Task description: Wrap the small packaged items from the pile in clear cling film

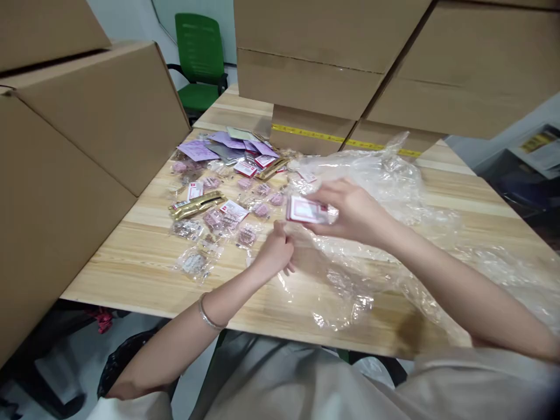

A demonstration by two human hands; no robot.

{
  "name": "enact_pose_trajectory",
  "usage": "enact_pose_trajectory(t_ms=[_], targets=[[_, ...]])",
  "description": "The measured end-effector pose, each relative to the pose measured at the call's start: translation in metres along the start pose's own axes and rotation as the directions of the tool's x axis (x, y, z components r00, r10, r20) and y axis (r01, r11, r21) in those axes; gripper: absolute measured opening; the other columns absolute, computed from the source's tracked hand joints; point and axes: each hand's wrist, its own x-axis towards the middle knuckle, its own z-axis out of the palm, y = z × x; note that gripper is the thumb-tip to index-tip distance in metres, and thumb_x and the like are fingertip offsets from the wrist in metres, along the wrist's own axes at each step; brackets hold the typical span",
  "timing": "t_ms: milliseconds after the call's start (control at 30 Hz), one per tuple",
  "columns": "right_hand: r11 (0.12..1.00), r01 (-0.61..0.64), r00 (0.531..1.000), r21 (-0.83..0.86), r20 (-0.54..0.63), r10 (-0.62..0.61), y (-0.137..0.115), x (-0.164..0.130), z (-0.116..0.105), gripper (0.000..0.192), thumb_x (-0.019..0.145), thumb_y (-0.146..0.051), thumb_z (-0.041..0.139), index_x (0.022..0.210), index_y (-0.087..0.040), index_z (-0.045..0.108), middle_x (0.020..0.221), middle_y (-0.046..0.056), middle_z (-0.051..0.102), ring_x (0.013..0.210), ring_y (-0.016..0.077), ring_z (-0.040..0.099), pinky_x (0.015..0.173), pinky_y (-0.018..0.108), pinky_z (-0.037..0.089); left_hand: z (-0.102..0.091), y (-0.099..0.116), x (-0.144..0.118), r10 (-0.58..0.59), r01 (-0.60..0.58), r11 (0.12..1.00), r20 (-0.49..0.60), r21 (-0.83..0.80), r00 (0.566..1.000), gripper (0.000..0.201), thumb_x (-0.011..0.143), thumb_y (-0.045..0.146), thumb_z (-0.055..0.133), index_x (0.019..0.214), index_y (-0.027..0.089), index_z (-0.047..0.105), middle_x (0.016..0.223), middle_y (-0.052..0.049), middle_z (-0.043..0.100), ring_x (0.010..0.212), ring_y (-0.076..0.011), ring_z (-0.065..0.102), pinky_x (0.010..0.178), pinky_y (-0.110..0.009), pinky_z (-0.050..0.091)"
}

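Note:
My right hand grips a small stack of red-and-white packets above the table. Just left of it, my left hand is closed in a pinch at the edge of a large clear plastic bag; its fingertips are partly hidden. The bag spreads crumpled under my right arm. Beyond my left hand lies a loose heap of small items: clear-wrapped pink pieces, gold sachets, red-and-white packets and purple packets.
Tall cardboard boxes stand on the left and along the back of the wooden table. Past the far edge is a green chair. A black-lined bin sits below the front edge, and dark equipment is at the right.

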Motion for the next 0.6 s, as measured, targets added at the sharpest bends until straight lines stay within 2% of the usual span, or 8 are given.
enact_pose_trajectory(t_ms=[100, 167, 233, 300, 367, 400, 467, 600], targets=[[0.993, -0.104, 0.984, 0.053, 0.149, 0.095, 0.000, -0.066, 0.011, 0.032, 0.080, -0.035, 0.068, 0.107, -0.018, 0.068, 0.087, 0.007, 0.068, 0.079, 0.0212, 0.062, 0.080, 0.036, 0.043, 0.001, 0.005, -0.013, 0.181, -0.141, 0.933, -0.094, 0.330, 0.979, 0.059, 0.095, 0.024, 0.046, 0.146, 0.011, 0.020, 0.100, -0.013, 0.063, 0.068, -0.0194, 0.066, 0.063, -0.034, 0.055], [0.982, -0.172, 0.968, 0.080, 0.196, 0.154, -0.003, -0.094, 0.032, 0.041, 0.079, -0.037, 0.071, 0.115, -0.017, 0.065, 0.092, 0.008, 0.070, 0.081, 0.0226, 0.063, 0.081, 0.037, 0.045, 0.003, 0.007, -0.022, 0.377, -0.220, 0.755, -0.134, 0.617, 0.916, 0.064, 0.095, 0.024, 0.047, 0.150, 0.007, 0.020, 0.110, -0.019, 0.060, 0.089, -0.0267, 0.064, 0.075, -0.040, 0.054], [0.964, -0.241, 0.958, 0.111, 0.187, 0.217, -0.007, -0.110, 0.052, 0.049, 0.079, -0.038, 0.072, 0.122, -0.017, 0.061, 0.100, 0.010, 0.070, 0.088, 0.0246, 0.063, 0.084, 0.040, 0.045, 0.006, 0.007, -0.030, 0.582, -0.294, 0.539, -0.097, 0.789, 0.807, 0.062, 0.095, 0.025, 0.047, 0.150, 0.009, 0.025, 0.115, -0.021, 0.056, 0.102, -0.0318, 0.060, 0.082, -0.046, 0.052], [0.945, -0.287, 0.950, 0.156, 0.171, 0.260, -0.008, -0.119, 0.063, 0.051, 0.082, -0.039, 0.070, 0.125, -0.016, 0.057, 0.104, 0.010, 0.069, 0.093, 0.0255, 0.061, 0.086, 0.041, 0.045, 0.009, 0.005, -0.032, 0.743, -0.465, 0.321, 0.085, 0.825, 0.664, 0.056, 0.096, 0.026, 0.049, 0.148, 0.013, 0.033, 0.120, -0.020, 0.054, 0.112, -0.0331, 0.056, 0.089, -0.049, 0.050], [0.937, -0.270, 0.957, 0.222, 0.170, 0.235, -0.005, -0.124, 0.063, 0.056, 0.085, -0.041, 0.068, 0.132, -0.017, 0.051, 0.106, 0.010, 0.067, 0.097, 0.0253, 0.059, 0.089, 0.042, 0.045, 0.011, 0.001, -0.027, 0.775, -0.679, 0.148, 0.342, 0.719, 0.531, 0.051, 0.096, 0.030, 0.052, 0.144, 0.018, 0.039, 0.132, -0.018, 0.051, 0.124, -0.0314, 0.050, 0.097, -0.048, 0.048], [0.935, -0.239, 0.965, 0.261, 0.171, 0.199, -0.002, -0.127, 0.059, 0.059, 0.085, -0.042, 0.068, 0.136, -0.018, 0.047, 0.110, 0.011, 0.066, 0.100, 0.0252, 0.059, 0.090, 0.043, 0.045, 0.011, -0.002, -0.023, 0.751, -0.753, 0.101, 0.446, 0.650, 0.486, 0.049, 0.097, 0.032, 0.052, 0.143, 0.021, 0.041, 0.139, -0.017, 0.047, 0.128, -0.0299, 0.047, 0.100, -0.046, 0.047], [0.922, -0.209, 0.975, 0.325, 0.143, 0.170, 0.006, -0.133, 0.047, 0.060, 0.085, -0.041, 0.067, 0.136, -0.020, 0.043, 0.119, 0.012, 0.060, 0.107, 0.0246, 0.056, 0.092, 0.041, 0.045, 0.011, -0.009, -0.014, 0.686, -0.807, 0.086, 0.553, 0.584, 0.473, 0.044, 0.099, 0.031, 0.049, 0.142, 0.025, 0.043, 0.146, -0.014, 0.043, 0.132, -0.0275, 0.046, 0.102, -0.045, 0.047], [0.899, -0.256, 0.965, 0.356, 0.153, 0.215, 0.005, -0.147, 0.021, 0.043, 0.078, -0.042, 0.074, 0.108, -0.021, 0.052, 0.109, 0.009, 0.058, 0.097, 0.0215, 0.057, 0.080, 0.035, 0.049, 0.007, -0.014, -0.003, 0.617, -0.786, 0.176, 0.555, 0.593, 0.557, 0.038, 0.101, 0.030, 0.044, 0.139, 0.027, 0.049, 0.132, -0.013, 0.056, 0.116, -0.0240, 0.058, 0.093, -0.041, 0.052]])
